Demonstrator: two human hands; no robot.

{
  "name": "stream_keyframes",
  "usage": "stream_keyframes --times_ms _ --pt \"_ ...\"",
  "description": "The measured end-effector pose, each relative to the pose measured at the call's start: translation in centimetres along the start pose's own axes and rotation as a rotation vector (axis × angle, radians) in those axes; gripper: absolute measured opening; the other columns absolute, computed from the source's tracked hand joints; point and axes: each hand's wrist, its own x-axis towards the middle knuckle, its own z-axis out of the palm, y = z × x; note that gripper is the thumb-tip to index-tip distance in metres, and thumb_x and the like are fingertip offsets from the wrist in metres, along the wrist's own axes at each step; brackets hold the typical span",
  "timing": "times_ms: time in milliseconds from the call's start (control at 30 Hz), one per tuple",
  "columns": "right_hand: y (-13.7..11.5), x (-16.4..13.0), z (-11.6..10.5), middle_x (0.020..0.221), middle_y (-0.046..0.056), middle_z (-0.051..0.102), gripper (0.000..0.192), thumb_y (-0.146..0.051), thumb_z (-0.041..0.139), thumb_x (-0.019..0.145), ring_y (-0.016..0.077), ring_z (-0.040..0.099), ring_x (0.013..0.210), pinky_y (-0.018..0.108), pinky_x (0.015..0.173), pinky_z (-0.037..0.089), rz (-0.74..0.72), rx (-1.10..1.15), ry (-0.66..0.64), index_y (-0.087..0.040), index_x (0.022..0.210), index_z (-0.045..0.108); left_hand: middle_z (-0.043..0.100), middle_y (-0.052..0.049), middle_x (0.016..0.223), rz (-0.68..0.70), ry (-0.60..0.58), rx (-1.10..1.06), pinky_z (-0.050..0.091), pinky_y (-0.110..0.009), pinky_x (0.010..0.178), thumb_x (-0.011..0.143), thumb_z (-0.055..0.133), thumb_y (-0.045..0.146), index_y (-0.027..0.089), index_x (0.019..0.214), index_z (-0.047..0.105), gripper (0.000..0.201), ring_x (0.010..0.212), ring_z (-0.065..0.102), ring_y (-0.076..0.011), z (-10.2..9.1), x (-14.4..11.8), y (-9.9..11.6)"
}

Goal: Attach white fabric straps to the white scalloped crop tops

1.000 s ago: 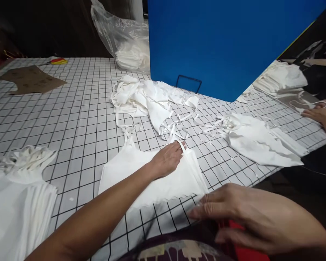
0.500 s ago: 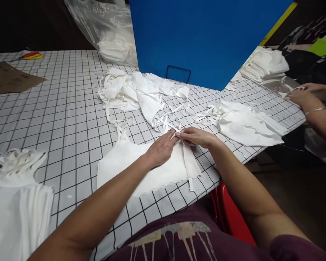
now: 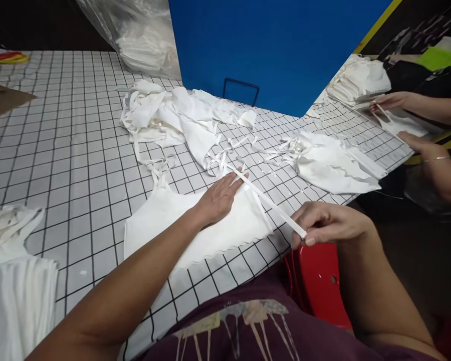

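Observation:
A white strappy top (image 3: 180, 215) lies spread on the table in front of me. My left hand (image 3: 218, 198) rests flat on its upper part, fingers stretched out, close to where a strap joins. Drawn tight from those fingertips towards the lower right runs a thin white strap (image 3: 272, 203). Its end is pinched between the thumb and fingers of my right hand (image 3: 323, 223), held past the table edge. Whether the strap passes under or between my left fingers is hard to see. The top's other straps (image 3: 160, 168) lie bunched at its upper left.
Crumpled white garments (image 3: 173, 113) lie beyond my hands, another heap (image 3: 330, 163) to the right. Stacked tops (image 3: 20, 296) sit at lower left. A blue board (image 3: 278, 50) stands behind. A co-worker's hands (image 3: 417, 143) handle a white piece at right. A red chair (image 3: 323, 286) is below.
My right hand has moved away from my left, down and to the right, pulling the strap out straight. My left hand stays on the top. The co-worker's hands have moved apart.

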Motion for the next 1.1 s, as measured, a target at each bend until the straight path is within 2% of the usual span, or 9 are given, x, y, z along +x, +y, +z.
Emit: stream_keyframes --times_ms 100,200,367,533,633,700,800,900,1100 --pt "-0.4 -0.5 0.4 0.082 0.007 0.061 0.018 -0.027 0.069 0.09 0.0124 0.057 0.075 0.025 0.068 0.046 -0.067 -0.023 0.037 -0.014 0.097 0.079 0.006 0.001 0.168 -0.007 0.004 -0.011 0.022 -0.045 0.124 0.093 0.028 0.005 0.028 0.158 0.015 0.07 0.153 0.015 -0.023 0.0 0.0 -0.1" --pt "-0.3 0.7 -0.4 0.085 0.006 0.059 0.015 -0.028 0.07 0.089 0.0134 0.055 0.08 0.027 0.072 0.045 -0.131 -0.065 0.22 -0.018 0.095 0.08 0.005 -0.002 0.168 -0.009 0.032 -0.035 0.024 -0.047 0.123 0.094 0.032 0.007 0.028 0.158 0.017 0.069 0.153 0.014 -0.0263 0.2 0.1 -0.2" --pt "1.0 6.1 -3.5 0.079 0.003 0.065 0.018 -0.035 0.071 0.088 0.0103 0.052 0.068 0.025 0.062 0.042 -0.082 -0.07 0.601 -0.019 0.094 0.077 0.008 -0.005 0.168 0.025 0.17 -0.098 0.029 -0.051 0.121 0.095 0.04 0.012 0.031 0.156 0.023 0.066 0.152 0.018 -0.0299 0.4 0.0 -0.3" --pt "3.6 11.4 -5.8 0.08 0.002 0.067 0.028 -0.046 0.075 0.081 0.011 0.055 0.069 0.025 0.062 0.043 -0.057 0.024 0.754 -0.018 0.088 0.075 0.022 -0.012 0.162 -0.059 0.342 -0.306 0.045 -0.052 0.109 0.095 0.048 0.019 0.03 0.154 0.028 0.063 0.141 0.041 -0.0315 -0.5 0.2 -0.2" --pt "5.2 12.5 -5.9 0.077 0.001 0.065 0.032 -0.047 0.077 0.077 0.0114 0.056 0.07 0.025 0.062 0.042 -0.078 0.115 0.782 -0.018 0.091 0.073 0.036 -0.014 0.151 -0.184 0.422 -0.482 0.055 -0.041 0.095 0.096 0.048 0.023 0.028 0.154 0.027 0.062 0.116 0.06 -0.0224 -1.8 0.6 -0.3" --pt "5.9 12.5 -5.6 0.079 0.002 0.066 0.033 -0.046 0.079 0.075 0.0117 0.057 0.07 0.025 0.061 0.041 -0.069 0.168 0.773 -0.017 0.09 0.072 0.046 -0.014 0.141 -0.281 0.447 -0.545 0.058 -0.035 0.085 0.095 0.05 0.025 0.023 0.151 0.033 0.059 0.1 0.064 -0.0181 -2.6 0.8 -0.5" --pt "6.2 12.4 -4.9 0.08 0.002 0.066 0.033 -0.046 0.08 0.074 0.0119 0.056 0.07 0.025 0.062 0.041 -0.059 0.21 0.754 -0.017 0.086 0.07 0.057 -0.012 0.124 -0.396 0.432 -0.507 0.056 -0.033 0.078 0.092 0.054 0.024 0.017 0.131 0.055 0.04 0.086 0.063 -0.0165 -3.6 0.8 -1.1" --pt "6.0 12.5 -4.4 0.081 0.001 0.065 0.032 -0.048 0.076 0.077 0.0122 0.056 0.071 0.027 0.065 0.042 -0.068 0.203 0.727 -0.018 0.087 0.07 0.059 -0.01 0.114 -0.47 0.475 -0.418 0.054 -0.032 0.074 0.089 0.058 0.023 0.016 0.108 0.064 0.022 0.08 0.062 -0.0159 -4.2 0.6 -1.5" --pt "5.7 12.9 -4.1 0.089 0.001 0.063 0.026 -0.046 0.073 0.081 0.0145 0.055 0.081 0.03 0.075 0.042 -0.114 0.105 0.752 -0.021 0.088 0.071 0.063 -0.006 0.103 -0.317 0.366 -0.535 0.051 -0.032 0.077 0.08 0.074 0.033 0.02 0.097 0.07 0.022 0.087 0.062 -0.0178 -4.3 0.3 -0.5"
